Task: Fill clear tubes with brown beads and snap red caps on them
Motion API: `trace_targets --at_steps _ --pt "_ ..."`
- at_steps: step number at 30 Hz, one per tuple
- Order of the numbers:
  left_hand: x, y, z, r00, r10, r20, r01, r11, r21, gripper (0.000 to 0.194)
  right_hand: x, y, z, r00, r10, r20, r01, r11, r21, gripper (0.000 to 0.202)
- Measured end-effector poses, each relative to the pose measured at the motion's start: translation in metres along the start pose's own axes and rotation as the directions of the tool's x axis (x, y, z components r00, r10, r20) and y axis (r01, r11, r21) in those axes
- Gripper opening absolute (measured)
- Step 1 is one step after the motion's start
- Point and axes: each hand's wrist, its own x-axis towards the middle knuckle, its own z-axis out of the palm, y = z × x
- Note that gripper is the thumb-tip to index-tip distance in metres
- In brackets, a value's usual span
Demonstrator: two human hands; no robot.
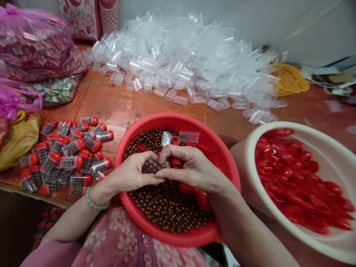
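Table: reddish-brown wood (105, 96); pretty much everything sits on it
Clear-tube heap: big pile of clear tubes (178, 55) along the wall at the back; loose ones spill toward the front
Pale tub: off on the right, its rim (250, 148) near the basin; shiny red plastic pieces (297, 178) inside
Red basin: front and centre, against the person's floral clothing (119, 233); the basin rim (178, 239) surrounds loads of brown balls (167, 200), some red pieces (204, 200) and a clear tube (189, 137) lying on top
Bags: pinkish see-through bag (36, 40) of small packets, back left; yellow bag (22, 137) in front of it
Filled tubes: messy cluster of red-capped tubes (72, 147) left of the basin; dark balls showing through
Yellow basket: holey thing (292, 79) at the right end of the clear heap
Right hand: over the basin (189, 163); thumb and fingers curled in, gripping the right end of the held tube
Left hand: also over the basin (136, 168); closed round the left side of the same tube
Held tube: clear one with brown balls in it (150, 165), tilted between both hands above the basin; fingers hide its right end, so can't tell if it's capped
Bracelet: green beads (96, 205) on the left wrist
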Motion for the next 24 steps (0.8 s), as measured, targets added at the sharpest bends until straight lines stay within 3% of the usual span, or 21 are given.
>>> trace_targets --at_steps 5,8,14,17,20,22,24 --pt "-0.003 0.01 0.002 0.994 0.012 -0.105 -0.011 1.0 0.011 0.032 -0.003 0.002 -0.003 0.999 0.034 -0.039 -0.03 0.994 0.105 0.035" --pt "-0.003 0.013 0.002 0.982 0.039 -0.187 -0.029 0.998 0.056 0.025 0.001 0.005 -0.003 0.98 0.112 -0.166 -0.066 0.964 0.259 0.043" --pt "0.004 0.011 0.01 0.97 0.036 -0.241 0.001 0.989 0.15 0.019 0.022 0.009 0.013 0.854 0.252 -0.455 0.001 0.874 0.487 0.062" --pt "0.008 0.01 0.018 0.952 0.055 -0.301 -0.01 0.989 0.148 0.019 0.029 0.007 0.028 0.801 0.281 -0.529 0.005 0.88 0.474 0.063" --pt "0.01 0.009 0.021 0.923 0.082 -0.376 -0.034 0.99 0.133 0.019 0.032 0.007 0.04 0.762 0.229 -0.605 -0.001 0.936 0.353 0.058" --pt "0.01 0.009 0.019 0.91 0.084 -0.406 -0.039 0.992 0.117 0.02 0.031 0.01 0.043 0.768 0.195 -0.61 -0.005 0.954 0.299 0.055" --pt "0.009 0.008 0.015 0.896 0.084 -0.435 -0.048 0.995 0.093 0.021 0.029 0.014 0.04 0.81 0.185 -0.556 -0.009 0.953 0.304 0.052"
